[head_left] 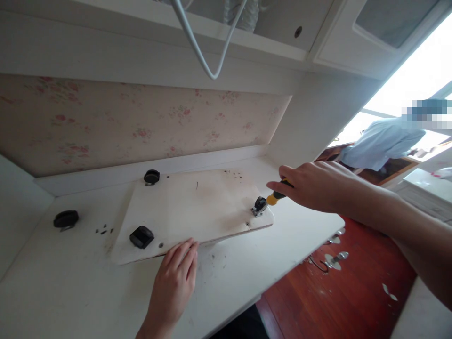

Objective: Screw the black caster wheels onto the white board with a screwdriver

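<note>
A white board point(190, 207) with rounded corners lies flat on the white desk top. My left hand point(178, 270) rests on its front edge, fingers stretched out and holding nothing. In my right hand point(303, 186) is a yellow and black screwdriver point(277, 194), its tip end at the black caster point(260, 204) on the board's right front corner; the tip itself is hidden. Two more black casters, one at the back left point(151, 176) and one at the front left point(141, 237), sit on the board. Four small holes or marks show at its back right corner.
A loose black caster point(66, 219) and several small screws point(103, 230) lie on the desk at the left. Overhead, a white cable point(212, 73) hangs from a shelf. Metal parts point(334, 260) lie on the red wooden floor point(339, 296). Another person point(383, 141) is by the window.
</note>
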Demonstrator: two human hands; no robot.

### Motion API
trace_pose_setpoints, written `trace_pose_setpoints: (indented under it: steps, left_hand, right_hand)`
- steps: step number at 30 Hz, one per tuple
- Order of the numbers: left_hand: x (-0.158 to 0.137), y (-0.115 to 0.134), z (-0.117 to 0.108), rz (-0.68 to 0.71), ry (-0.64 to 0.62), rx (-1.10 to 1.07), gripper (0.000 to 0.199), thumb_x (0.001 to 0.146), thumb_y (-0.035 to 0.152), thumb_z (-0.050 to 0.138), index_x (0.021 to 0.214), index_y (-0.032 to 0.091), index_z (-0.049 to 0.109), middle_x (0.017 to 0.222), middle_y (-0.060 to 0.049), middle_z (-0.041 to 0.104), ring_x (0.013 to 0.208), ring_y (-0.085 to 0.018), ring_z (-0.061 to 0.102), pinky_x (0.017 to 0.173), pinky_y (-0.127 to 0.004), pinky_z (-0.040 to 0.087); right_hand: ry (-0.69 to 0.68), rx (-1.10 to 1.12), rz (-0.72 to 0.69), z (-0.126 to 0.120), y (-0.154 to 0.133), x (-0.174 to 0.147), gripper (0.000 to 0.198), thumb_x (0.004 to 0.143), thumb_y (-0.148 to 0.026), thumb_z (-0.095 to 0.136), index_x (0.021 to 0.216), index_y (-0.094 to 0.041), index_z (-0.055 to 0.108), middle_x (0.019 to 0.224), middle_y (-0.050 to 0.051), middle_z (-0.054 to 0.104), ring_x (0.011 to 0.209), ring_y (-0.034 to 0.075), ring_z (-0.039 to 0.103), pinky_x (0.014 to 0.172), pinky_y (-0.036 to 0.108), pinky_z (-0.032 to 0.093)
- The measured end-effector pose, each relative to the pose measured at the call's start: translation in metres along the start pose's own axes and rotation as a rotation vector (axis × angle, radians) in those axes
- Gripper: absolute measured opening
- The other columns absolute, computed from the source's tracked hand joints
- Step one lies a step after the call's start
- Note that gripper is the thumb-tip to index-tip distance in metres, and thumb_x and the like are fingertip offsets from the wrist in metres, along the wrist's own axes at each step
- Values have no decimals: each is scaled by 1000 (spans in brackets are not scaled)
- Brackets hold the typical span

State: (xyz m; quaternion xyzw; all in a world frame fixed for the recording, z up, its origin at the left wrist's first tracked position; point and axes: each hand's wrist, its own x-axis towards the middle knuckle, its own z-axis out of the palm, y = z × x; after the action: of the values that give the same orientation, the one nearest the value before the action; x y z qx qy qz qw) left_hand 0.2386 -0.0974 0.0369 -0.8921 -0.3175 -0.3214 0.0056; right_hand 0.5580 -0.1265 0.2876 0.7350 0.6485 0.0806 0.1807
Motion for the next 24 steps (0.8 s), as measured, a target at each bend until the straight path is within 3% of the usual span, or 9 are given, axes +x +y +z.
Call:
trace_pose_setpoints:
  steps: [3, 6, 8, 10, 13, 15, 17, 20, 24]
  left_hand:
    - [-1, -1, 0, 7, -13, 6, 30, 95, 10, 51, 122, 15, 62, 120, -8, 68, 112, -23, 61, 100, -38, 47]
    - [-1, -1, 0, 13, -26, 7, 29, 95, 10, 51, 121, 15, 63, 119, -9, 68, 111, -23, 61, 100, -39, 47]
    - [-1, -1, 0, 8, -20, 5, 29, 95, 11, 51, 121, 16, 63, 119, -9, 68, 111, -23, 61, 99, -39, 48]
    - [-1, -1, 0, 2, -12, 2, 29, 96, 11, 50, 121, 16, 62, 119, -9, 68, 110, -24, 61, 99, -39, 48]
    - [0, 0, 0, 8, -19, -1, 29, 95, 10, 51, 121, 15, 62, 119, -9, 68, 111, -24, 61, 100, -40, 47]
    - [0, 0, -1, 15, -23, -4, 28, 95, 10, 52, 121, 15, 62, 119, -9, 68, 112, -23, 60, 100, -39, 46]
    - [0, 0, 0, 9, -24, -8, 29, 95, 10, 52, 122, 14, 62, 119, -9, 67, 112, -23, 60, 100, -39, 46]
    - [0, 0, 0, -15, -16, -16, 29, 95, 11, 53, 123, 15, 61, 119, -8, 67, 111, -23, 59, 100, -39, 46]
    - [-1, -1, 1, -13, -16, -23, 30, 95, 10, 52, 123, 16, 61, 120, -8, 67, 112, -23, 59, 100, -39, 45]
  right_hand:
    - [-17, 150, -64, -3, -1, -4, 50, 95, -60, 34, 127, -23, 43, 91, 10, 73, 70, 32, 68, 62, 39, 39]
    - [-34, 120, -87, -6, -3, -5, 35, 99, -47, 31, 113, -22, 50, 76, 9, 69, 65, 28, 66, 59, 36, 36]
    - [0, 24, -42, -6, -4, -4, 44, 100, -55, 24, 102, -21, 52, 68, 9, 66, 64, 30, 66, 58, 35, 34]
    - [15, 43, -23, -5, -4, -4, 51, 97, -64, 24, 109, -22, 50, 74, 9, 69, 66, 32, 68, 58, 36, 35]
    - [-31, 186, -104, -4, -2, -3, 43, 97, -59, 35, 123, -25, 42, 88, 7, 72, 69, 27, 68, 61, 35, 38]
    - [-34, 122, -111, -2, -2, -2, 38, 98, -54, 32, 114, -24, 48, 78, 7, 70, 65, 26, 67, 59, 34, 37]
    - [11, -6, -51, 1, -3, -1, 50, 98, -60, 23, 102, -22, 55, 67, 8, 66, 62, 29, 66, 57, 35, 35]
    - [45, -20, -23, 4, -1, 2, 61, 92, -72, 27, 111, -22, 56, 69, 8, 67, 64, 31, 67, 56, 34, 35]
    - [-16, 122, -136, 3, 4, 0, 43, 89, -55, 51, 119, -25, 52, 86, 6, 73, 67, 25, 67, 58, 32, 37]
